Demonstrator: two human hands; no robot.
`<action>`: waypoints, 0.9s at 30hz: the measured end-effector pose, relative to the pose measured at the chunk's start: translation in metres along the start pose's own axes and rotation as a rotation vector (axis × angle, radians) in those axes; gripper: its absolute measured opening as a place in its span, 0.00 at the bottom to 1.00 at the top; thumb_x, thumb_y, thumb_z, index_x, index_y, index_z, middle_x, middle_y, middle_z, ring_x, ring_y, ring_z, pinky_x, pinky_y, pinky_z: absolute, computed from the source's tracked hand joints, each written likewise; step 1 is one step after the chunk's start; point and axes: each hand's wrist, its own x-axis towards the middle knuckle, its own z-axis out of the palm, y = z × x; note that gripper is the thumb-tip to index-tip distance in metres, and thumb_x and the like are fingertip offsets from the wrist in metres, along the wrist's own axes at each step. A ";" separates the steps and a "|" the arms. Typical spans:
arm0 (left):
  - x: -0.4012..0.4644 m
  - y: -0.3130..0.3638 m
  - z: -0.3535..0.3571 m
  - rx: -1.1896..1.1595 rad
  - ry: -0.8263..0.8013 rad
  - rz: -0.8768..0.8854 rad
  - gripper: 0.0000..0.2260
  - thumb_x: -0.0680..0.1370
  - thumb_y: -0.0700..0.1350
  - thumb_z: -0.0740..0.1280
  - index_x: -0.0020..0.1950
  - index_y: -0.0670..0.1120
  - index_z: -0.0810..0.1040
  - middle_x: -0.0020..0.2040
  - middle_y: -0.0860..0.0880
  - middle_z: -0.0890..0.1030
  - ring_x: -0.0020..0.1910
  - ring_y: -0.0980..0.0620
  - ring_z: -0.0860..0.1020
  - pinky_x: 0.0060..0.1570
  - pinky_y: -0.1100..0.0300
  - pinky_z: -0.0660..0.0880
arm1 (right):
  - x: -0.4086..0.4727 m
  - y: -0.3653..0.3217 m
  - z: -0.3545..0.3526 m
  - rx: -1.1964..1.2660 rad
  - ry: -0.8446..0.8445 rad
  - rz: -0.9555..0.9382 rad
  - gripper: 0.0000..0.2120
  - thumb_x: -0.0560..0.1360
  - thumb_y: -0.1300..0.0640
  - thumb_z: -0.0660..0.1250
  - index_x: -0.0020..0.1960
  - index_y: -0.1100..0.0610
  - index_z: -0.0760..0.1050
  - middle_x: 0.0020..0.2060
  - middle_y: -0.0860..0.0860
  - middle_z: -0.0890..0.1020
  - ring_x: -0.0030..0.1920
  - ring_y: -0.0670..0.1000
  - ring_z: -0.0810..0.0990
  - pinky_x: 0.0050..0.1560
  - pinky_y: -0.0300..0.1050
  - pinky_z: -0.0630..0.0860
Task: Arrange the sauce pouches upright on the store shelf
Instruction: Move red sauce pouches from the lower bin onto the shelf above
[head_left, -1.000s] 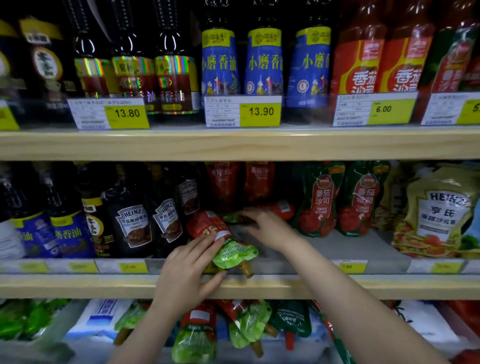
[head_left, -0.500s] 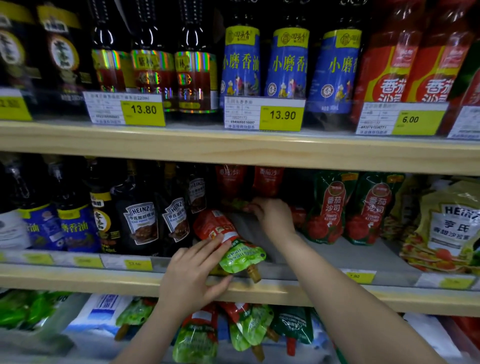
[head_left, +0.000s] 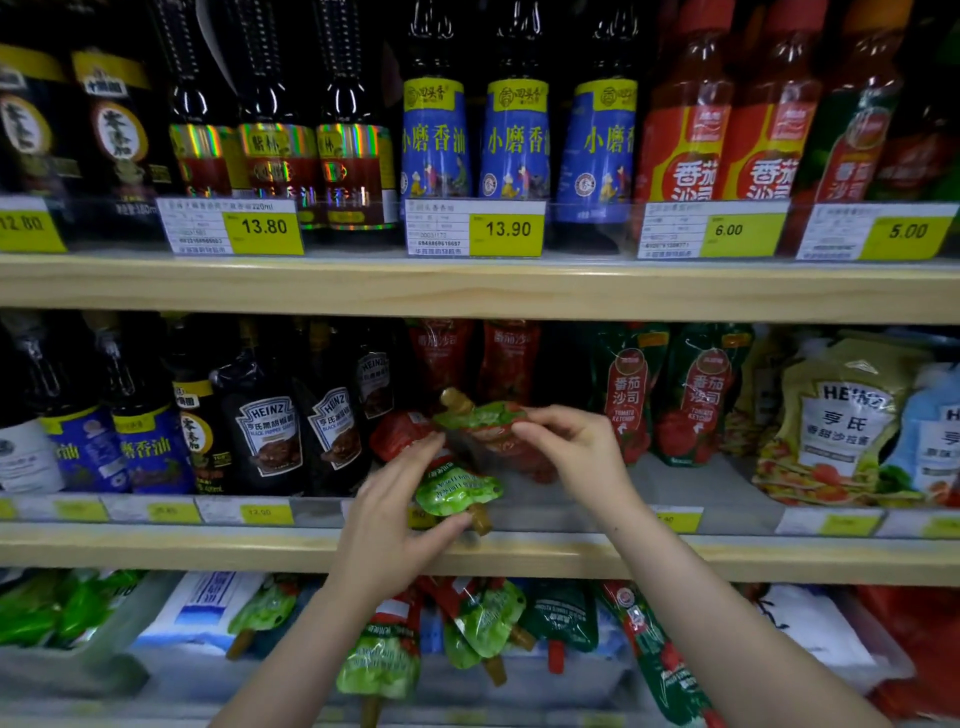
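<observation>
On the middle shelf (head_left: 727, 558), a bare strip of floor lay open just right of the right hand (head_left: 576, 441), in front of the green ketchup pouches (head_left: 670, 395). Left of that strip, two lying pouches (head_left: 467, 467) and both hands filled the front. Further left, the dark Heinz bottles (head_left: 270, 426) stood close together. Right of the strip, the yellow Heinz pouches (head_left: 836, 421) blocked the way. The upper shelf board (head_left: 467, 291) limited room above.
</observation>
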 end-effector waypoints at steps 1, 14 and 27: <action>0.007 0.007 0.004 -0.037 0.006 -0.011 0.30 0.72 0.65 0.61 0.71 0.54 0.65 0.68 0.62 0.66 0.66 0.67 0.63 0.64 0.65 0.63 | 0.000 -0.002 -0.003 0.013 0.024 0.014 0.11 0.70 0.61 0.71 0.37 0.45 0.83 0.35 0.41 0.85 0.40 0.42 0.83 0.44 0.36 0.78; 0.071 0.029 0.045 -0.194 -0.296 -0.265 0.25 0.66 0.63 0.70 0.59 0.53 0.76 0.53 0.54 0.83 0.50 0.55 0.81 0.52 0.50 0.78 | 0.016 -0.011 -0.023 0.354 0.118 0.305 0.04 0.71 0.53 0.70 0.46 0.51 0.80 0.42 0.48 0.86 0.45 0.47 0.84 0.39 0.36 0.79; 0.055 0.100 0.076 0.024 0.042 -0.519 0.40 0.71 0.49 0.73 0.73 0.42 0.51 0.65 0.40 0.68 0.59 0.37 0.74 0.50 0.47 0.74 | -0.031 0.007 -0.104 -0.515 0.084 0.159 0.08 0.75 0.49 0.64 0.51 0.48 0.80 0.49 0.44 0.82 0.51 0.43 0.79 0.49 0.37 0.73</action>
